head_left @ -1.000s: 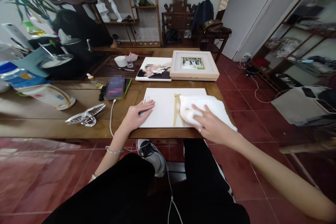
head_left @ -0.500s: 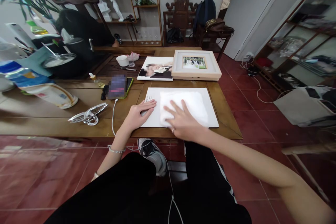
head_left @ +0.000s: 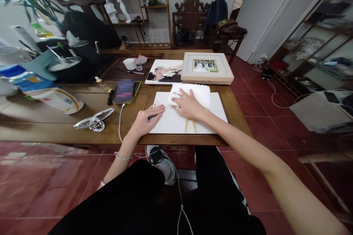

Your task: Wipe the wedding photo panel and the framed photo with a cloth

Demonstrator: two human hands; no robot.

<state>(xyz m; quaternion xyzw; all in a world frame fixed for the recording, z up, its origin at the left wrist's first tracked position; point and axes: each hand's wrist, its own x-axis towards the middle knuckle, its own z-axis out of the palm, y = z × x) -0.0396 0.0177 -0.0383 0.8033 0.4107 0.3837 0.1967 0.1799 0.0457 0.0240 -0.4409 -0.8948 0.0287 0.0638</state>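
Observation:
A white panel (head_left: 165, 125), like the back of a picture board, lies flat on the wooden table. My left hand (head_left: 146, 120) rests with extended fingers on its left edge, beside some small print. My right hand (head_left: 189, 104) presses on a fluffy white cloth (head_left: 202, 93), its fingers bent into the near left part. The cloth covers the panel's upper middle and reaches past its far edge. Below my right hand, two yellowish strips (head_left: 191, 126) in a narrow V show on the panel; their upper ends are hidden.
Behind the panel lie a photo print (head_left: 165, 71) and a pale wooden picture frame (head_left: 206, 68). To the left are a phone (head_left: 127, 91) on a white cable, a clear hair claw (head_left: 93, 119), a dropper bottle (head_left: 103, 84) and a large blue-and-white bottle (head_left: 49, 93).
My right hand has pushed the cloth away from me and slightly left, uncovering the yellowish strips near the front edge. My left hand has stayed in place on the panel.

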